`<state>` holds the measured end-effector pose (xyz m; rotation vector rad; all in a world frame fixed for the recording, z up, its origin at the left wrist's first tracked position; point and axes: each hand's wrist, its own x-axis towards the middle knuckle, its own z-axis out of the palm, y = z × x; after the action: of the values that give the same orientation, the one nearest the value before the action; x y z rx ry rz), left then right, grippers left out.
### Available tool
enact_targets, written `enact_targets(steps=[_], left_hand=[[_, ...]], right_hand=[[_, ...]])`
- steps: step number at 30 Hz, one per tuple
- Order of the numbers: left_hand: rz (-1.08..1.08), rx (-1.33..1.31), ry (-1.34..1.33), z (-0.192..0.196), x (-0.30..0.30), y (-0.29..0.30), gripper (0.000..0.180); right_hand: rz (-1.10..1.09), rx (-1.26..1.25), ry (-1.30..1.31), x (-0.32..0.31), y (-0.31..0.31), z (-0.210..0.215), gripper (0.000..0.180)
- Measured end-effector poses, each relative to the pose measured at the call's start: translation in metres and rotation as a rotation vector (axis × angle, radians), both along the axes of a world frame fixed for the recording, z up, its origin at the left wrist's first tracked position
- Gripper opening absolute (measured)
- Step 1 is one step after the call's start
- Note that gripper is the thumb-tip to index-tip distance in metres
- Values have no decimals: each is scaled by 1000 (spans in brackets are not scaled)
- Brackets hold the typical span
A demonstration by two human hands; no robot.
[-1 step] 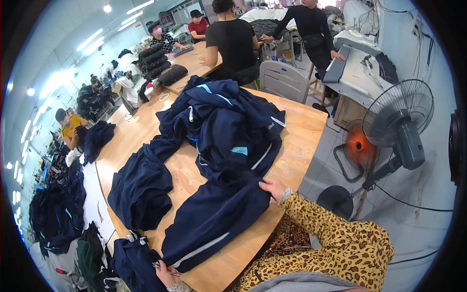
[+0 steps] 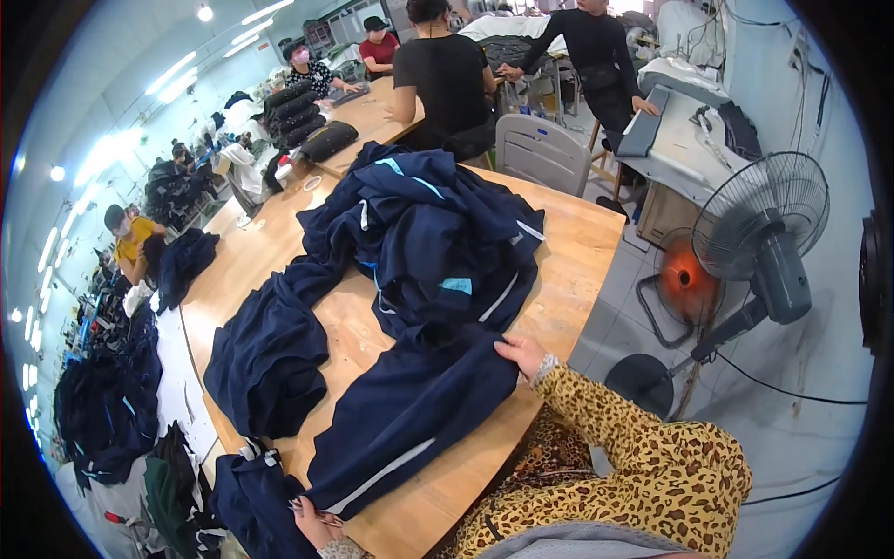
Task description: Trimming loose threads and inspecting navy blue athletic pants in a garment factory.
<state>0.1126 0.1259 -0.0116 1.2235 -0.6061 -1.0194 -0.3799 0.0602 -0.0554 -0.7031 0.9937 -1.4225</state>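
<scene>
Wooden workshop table (image 2: 582, 242) — navy white-striped garment (image 2: 400, 410) lies along near edge, against navy clothes heap (image 2: 419, 247). From afar I see left hand (image 2: 315, 524) pinching lower corner, right hand (image 2: 523, 356) pinching right end. Cloth likely soft, limp, light — best gripped at edges.

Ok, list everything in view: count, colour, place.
Held cloth: 1, navy, near table edge
Garment pile: 1, navy, table middle
Crumpled cloth: 1, navy, left
Bundle: 1, navy, lower left
Table: 1, tan, centre
Rolls: several, black, beyond pile
Chair: 1, grey, beyond table
Fans: 2, grey and orange, right
Ceiling lights: several, white, upper left
Other people: several, varied clothing, background
Left grip: 1, held cloth's lower-left corner
Right grip: 1, held cloth's right end
</scene>
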Motion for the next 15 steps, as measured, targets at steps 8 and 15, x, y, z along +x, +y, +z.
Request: enact_targets(steps=[8, 15], left_hand=[[63, 104, -116, 12, -11, 13, 9], [65, 212, -33, -14, -10, 55, 11]], right_hand=[[-31, -77, 467, -25, -19, -4, 19], [30, -57, 257, -12, -10, -5, 19]])
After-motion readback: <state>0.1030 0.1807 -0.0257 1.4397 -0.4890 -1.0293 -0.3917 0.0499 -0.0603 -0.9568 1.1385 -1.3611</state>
